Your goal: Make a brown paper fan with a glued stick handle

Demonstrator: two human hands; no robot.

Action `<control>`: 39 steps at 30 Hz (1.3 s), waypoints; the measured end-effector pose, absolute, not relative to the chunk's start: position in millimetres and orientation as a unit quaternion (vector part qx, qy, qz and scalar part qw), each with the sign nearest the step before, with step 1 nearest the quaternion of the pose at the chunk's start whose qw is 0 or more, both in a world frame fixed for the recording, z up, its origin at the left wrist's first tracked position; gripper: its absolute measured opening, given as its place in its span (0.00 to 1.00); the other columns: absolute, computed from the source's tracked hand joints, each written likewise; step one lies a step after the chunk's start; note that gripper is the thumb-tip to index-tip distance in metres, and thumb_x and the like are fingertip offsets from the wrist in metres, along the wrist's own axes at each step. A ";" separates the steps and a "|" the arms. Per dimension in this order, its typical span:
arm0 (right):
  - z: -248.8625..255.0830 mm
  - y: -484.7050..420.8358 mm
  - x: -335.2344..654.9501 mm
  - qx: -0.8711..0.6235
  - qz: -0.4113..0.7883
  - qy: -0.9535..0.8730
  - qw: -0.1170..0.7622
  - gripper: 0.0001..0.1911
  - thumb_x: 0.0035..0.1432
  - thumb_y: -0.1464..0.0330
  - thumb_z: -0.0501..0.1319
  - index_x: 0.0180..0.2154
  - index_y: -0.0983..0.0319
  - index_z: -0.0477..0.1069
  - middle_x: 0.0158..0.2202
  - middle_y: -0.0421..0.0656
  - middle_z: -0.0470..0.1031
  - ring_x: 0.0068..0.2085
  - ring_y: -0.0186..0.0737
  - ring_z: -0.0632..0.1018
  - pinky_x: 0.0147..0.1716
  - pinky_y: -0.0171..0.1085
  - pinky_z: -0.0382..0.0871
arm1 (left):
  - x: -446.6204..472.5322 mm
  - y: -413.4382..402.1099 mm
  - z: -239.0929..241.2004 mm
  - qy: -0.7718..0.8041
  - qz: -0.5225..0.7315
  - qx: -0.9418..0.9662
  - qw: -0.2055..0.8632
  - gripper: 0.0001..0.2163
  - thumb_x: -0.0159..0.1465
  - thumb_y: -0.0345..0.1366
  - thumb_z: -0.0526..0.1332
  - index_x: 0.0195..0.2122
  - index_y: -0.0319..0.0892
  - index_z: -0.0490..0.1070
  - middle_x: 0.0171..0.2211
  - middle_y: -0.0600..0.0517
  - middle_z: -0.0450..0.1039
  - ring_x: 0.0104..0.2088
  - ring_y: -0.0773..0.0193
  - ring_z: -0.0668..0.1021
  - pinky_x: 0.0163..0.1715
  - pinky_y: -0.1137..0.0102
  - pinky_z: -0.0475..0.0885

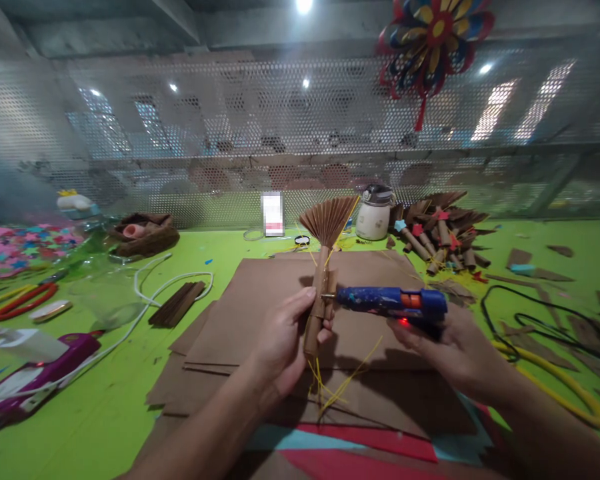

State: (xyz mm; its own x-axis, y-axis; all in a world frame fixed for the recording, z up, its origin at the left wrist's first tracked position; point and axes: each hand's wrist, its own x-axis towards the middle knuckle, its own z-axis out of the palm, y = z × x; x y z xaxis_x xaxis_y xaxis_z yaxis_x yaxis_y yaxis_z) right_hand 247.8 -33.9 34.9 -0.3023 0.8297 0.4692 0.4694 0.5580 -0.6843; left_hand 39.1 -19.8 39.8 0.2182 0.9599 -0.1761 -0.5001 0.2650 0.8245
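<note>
Nearest the wearer, red sheet (365, 463) and turquoise sheet (280, 438) show along the lower edge; above them lies a stack of brown paper (220, 340), over which yellow strands (316, 377) trail from the foot of a pleated paper fan (323, 263); the fan stands nearly upright in front of the person, above the stack. The left hand (285, 340) is curled round its rolled handle, thumb on the near side and fingertips showing past the far edge; the right hand (447, 347) is wrapped about a blue hot glue gun (385, 302), whose nozzle meets or nearly meets the handle just beside the left thumb; whether a finger presses the trigger cannot be told.

The fan looks very light; its rolled handle should be fairly stiff yet liable to dent under a hard squeeze, while the pleats seem fragile and easily creased; the best hold is low on the handle, clear of the nozzle, where glue could be hot and slippery. Farther off, a heap of similar fans (443, 230) lies on the green table (115, 413), beside a white lidded jar (373, 217); a perforated screen (220, 133) rises behind.
</note>
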 end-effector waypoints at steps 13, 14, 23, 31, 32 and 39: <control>26.4 -32.2 252.5 -0.427 0.213 -0.781 0.403 0.10 0.57 0.63 0.58 0.28 0.62 0.69 0.21 0.39 0.68 0.22 0.35 0.69 0.20 0.31 0.65 | 40.1 -19.3 40.2 0.362 0.515 0.308 0.713 0.08 0.62 0.31 0.53 0.35 0.33 0.70 0.24 0.49 0.67 0.22 0.70 0.70 0.18 0.79 0.64; 26.7 -32.3 251.6 -0.425 0.217 -0.780 0.404 0.10 0.57 0.63 0.58 0.29 0.63 0.70 0.22 0.40 0.69 0.23 0.36 0.70 0.21 0.31 0.67 | 40.3 -19.4 40.0 0.365 0.515 0.306 0.713 0.08 0.62 0.31 0.53 0.35 0.33 0.70 0.24 0.49 0.67 0.22 0.71 0.70 0.18 0.79 0.64; 32.3 -37.3 249.9 -0.426 0.206 -0.798 0.374 0.10 0.57 0.64 0.57 0.34 0.63 0.73 0.28 0.43 0.74 0.28 0.38 0.74 0.26 0.32 0.69 | 40.0 -19.6 40.6 0.375 0.516 0.291 0.713 0.07 0.62 0.30 0.54 0.33 0.34 0.70 0.24 0.49 0.68 0.22 0.71 0.70 0.17 0.78 0.64; 32.7 -35.0 251.9 -0.436 0.165 -0.797 0.385 0.10 0.56 0.64 0.58 0.29 0.63 0.72 0.21 0.40 0.70 0.23 0.35 0.70 0.21 0.31 0.66 | 39.4 -19.3 39.1 0.363 0.511 0.291 0.723 0.08 0.62 0.31 0.53 0.35 0.33 0.70 0.24 0.49 0.67 0.22 0.71 0.69 0.17 0.79 0.64; 32.7 -35.4 252.3 -0.435 0.169 -0.799 0.381 0.09 0.56 0.64 0.58 0.30 0.63 0.73 0.22 0.40 0.71 0.24 0.36 0.71 0.22 0.32 0.67 | 39.2 -19.1 38.8 0.362 0.512 0.291 0.722 0.08 0.62 0.31 0.53 0.35 0.33 0.70 0.24 0.49 0.67 0.22 0.71 0.69 0.17 0.79 0.63; 30.5 -35.4 254.1 -0.417 0.188 -0.809 0.368 0.09 0.58 0.64 0.57 0.35 0.62 0.72 0.28 0.42 0.74 0.28 0.37 0.74 0.26 0.32 0.68 | 39.0 -18.8 40.0 0.378 0.514 0.297 0.711 0.08 0.62 0.30 0.53 0.34 0.33 0.69 0.24 0.49 0.67 0.22 0.71 0.69 0.17 0.79 0.64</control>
State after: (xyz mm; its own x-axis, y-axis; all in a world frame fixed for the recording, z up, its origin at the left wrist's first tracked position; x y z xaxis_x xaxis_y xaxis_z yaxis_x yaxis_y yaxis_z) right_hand 254.1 -35.4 30.5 -0.3802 0.8142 0.4388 0.5367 0.5806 -0.6122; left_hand 39.0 -18.8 40.0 0.1875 0.9545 -0.2321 -0.5061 0.2963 0.8100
